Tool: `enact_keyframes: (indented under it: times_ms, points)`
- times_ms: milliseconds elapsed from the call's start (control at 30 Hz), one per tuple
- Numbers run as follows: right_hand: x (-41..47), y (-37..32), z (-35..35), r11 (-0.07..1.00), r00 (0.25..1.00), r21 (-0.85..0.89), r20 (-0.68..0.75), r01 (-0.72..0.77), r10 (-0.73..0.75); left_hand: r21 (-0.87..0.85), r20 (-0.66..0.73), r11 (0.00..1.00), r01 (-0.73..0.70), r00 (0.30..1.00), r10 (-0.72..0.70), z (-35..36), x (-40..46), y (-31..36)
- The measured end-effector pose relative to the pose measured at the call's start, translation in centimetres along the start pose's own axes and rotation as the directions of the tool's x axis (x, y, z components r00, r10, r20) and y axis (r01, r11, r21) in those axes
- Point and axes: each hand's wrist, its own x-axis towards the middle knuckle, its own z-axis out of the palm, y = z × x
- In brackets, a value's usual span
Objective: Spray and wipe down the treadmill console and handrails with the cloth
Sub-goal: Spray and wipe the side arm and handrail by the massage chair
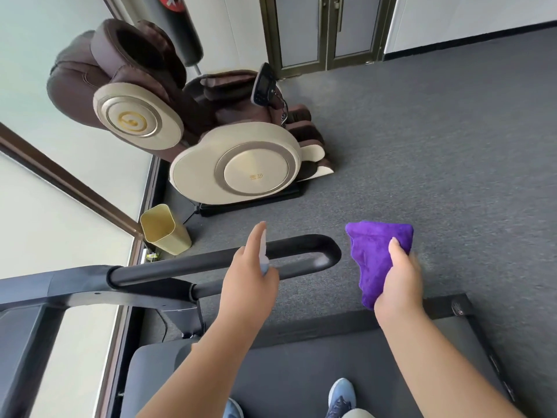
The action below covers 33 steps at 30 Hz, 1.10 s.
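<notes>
Floor: grey short-pile carpet [437, 152], running back to the doors.
Far left: brown and beige padded massage chair [211, 146] on its black base.
By the glass wall: pale yellow square metal bin [164, 229].
Near edge: black treadmill deck [316, 366] lying flat on the carpet.

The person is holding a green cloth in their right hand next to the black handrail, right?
Not quite: the cloth is purple, not green. The head view shows it bunched in the right hand, next to the black handrail.
</notes>
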Motion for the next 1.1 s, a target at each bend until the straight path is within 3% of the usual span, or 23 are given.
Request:
enact_keyframes:
  times_ms: [100, 167, 233, 333, 400, 467, 533, 600, 700, 767, 800, 833, 867, 900, 967, 1033, 1100]
  points:
    - [-0.4, 0.6, 2.6, 0.972, 0.976, -0.143, 0.141, 0.186, -0.166, -0.020, 0.012, 0.998, -0.057, 0.998, 0.057, -0.7, 0.2, -0.2]
    - [-0.2, 2.2, 4.4, 0.913, 0.943, -0.321, 0.292, 0.251, -0.156, -0.027, 0.008, 0.997, -0.078, 0.997, 0.078, -1.3, 0.3, -0.6]
    - [0.3, 4.1, 6.3, 0.714, 0.872, -0.562, 0.469, 0.418, -0.141, -0.028, 0.001, 0.994, -0.102, 0.995, 0.102, -1.9, 0.5, -1.3]
    - [0.1, 5.0, 9.4, 0.299, 0.832, -0.777, 0.531, 0.554, -0.162, -0.066, -0.007, 0.991, -0.119, 0.993, 0.119, -2.7, 0.8, -2.6]
    - [-1.5, 5.4, 11.5, 0.041, 0.768, -0.774, 0.618, 0.632, -0.166, -0.092, -0.020, 0.989, -0.119, 0.993, 0.117, -3.3, 1.1, -3.6]
    - [-4.0, 6.3, 13.2, -0.142, 0.636, -0.649, 0.760, 0.747, -0.134, -0.100, -0.034, 0.988, -0.115, 0.993, 0.112, -3.6, 1.5, -4.5]
    - [-5.6, 7.7, 14.2, -0.214, 0.543, -0.556, 0.831, 0.803, -0.124, -0.104, -0.037, 0.989, -0.101, 0.995, 0.098, -3.7, 1.9, -5.0]
    - [-5.4, 8.2, 14.0, -0.250, 0.516, -0.553, 0.833, 0.795, -0.199, -0.096, -0.035, 0.990, -0.106, 0.994, 0.103, -3.7, 2.1, -5.2]
    - [-2.8, 7.1, 12.5, -0.185, 0.528, -0.602, 0.783, 0.777, -0.329, -0.083, -0.029, 0.989, -0.120, 0.993, 0.118, -3.8, 2.1, -5.4]
    - [-0.4, 6.1, 11.1, 0.010, 0.630, -0.688, 0.659, 0.726, -0.410, -0.076, -0.028, 0.991, -0.110, 0.994, 0.108, -3.6, 2.1, -5.1]
    - [0.9, 5.6, 10.3, 0.213, 0.720, -0.714, 0.544, 0.667, -0.431, -0.073, -0.032, 0.992, -0.103, 0.994, 0.101, -3.4, 2.0, -5.0]
    - [2.3, 5.2, 9.5, 0.498, 0.835, -0.673, 0.398, 0.547, -0.379, -0.072, -0.035, 0.993, -0.097, 0.995, 0.094, -3.2, 1.8, -4.9]
    - [3.9, 5.2, 8.7, 0.779, 0.940, -0.533, 0.260, 0.330, -0.221, -0.080, -0.036, 0.993, -0.086, 0.996, 0.083, -3.0, 1.7, -5.0]
    - [5.8, 5.8, 7.7, 0.943, 0.985, -0.327, 0.175, 0.059, -0.001, -0.099, -0.033, 0.993, -0.071, 0.997, 0.068, -2.9, 1.7, -5.1]
    - [9.3, 8.1, 5.8, 0.956, 0.926, -0.025, 0.244, -0.292, 0.289, -0.134, -0.020, 0.990, -0.032, 0.999, 0.030, -2.8, 1.9, -5.5]
    - [10.8, 10.7, 4.8, 0.903, 0.872, 0.102, 0.326, -0.417, 0.365, -0.144, -0.025, 0.990, 0.013, 1.000, -0.017, -2.7, 1.9, -5.9]
    - [10.9, 12.3, 4.9, 0.864, 0.864, 0.186, 0.299, -0.469, 0.405, -0.139, -0.029, 0.990, 0.031, 0.999, -0.035, -2.7, 1.7, -6.0]
